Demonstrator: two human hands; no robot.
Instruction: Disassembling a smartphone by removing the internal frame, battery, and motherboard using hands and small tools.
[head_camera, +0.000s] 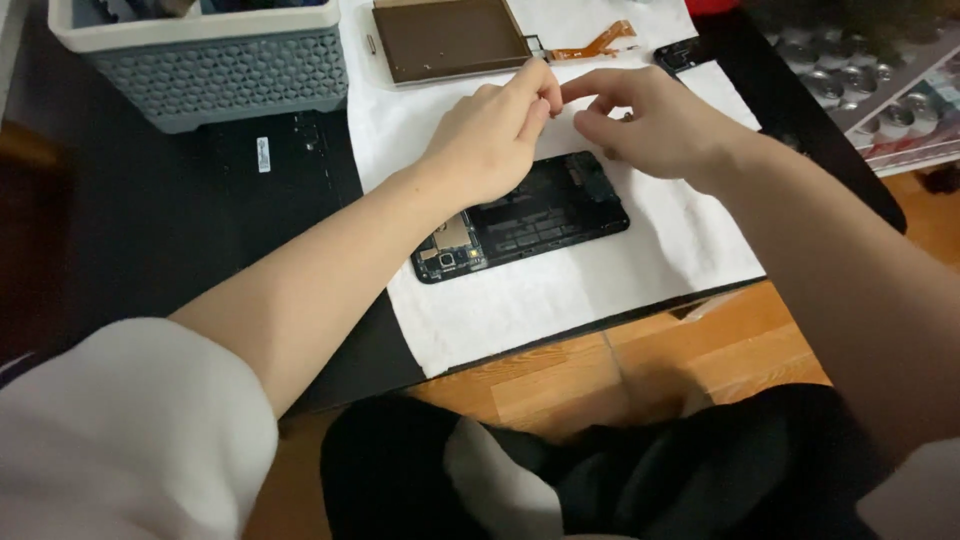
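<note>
Both forearms bare, sleeves pushed up — reaching forward and angled inward. Left hand (492, 135) loosely curled, thumb and forefinger pinched together at the tips. Right hand (650, 122) mirrors it — fingers bent, pinch tips almost touching the left's.

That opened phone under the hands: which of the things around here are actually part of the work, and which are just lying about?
In use:
- opened phone
- white cloth beneath it
- left hand and right hand, fingers pinched together above it; anything held is too small to tell

Lying about:
- grey basket
- brown panel with orange ribbon cable
- tray of round cells
</note>
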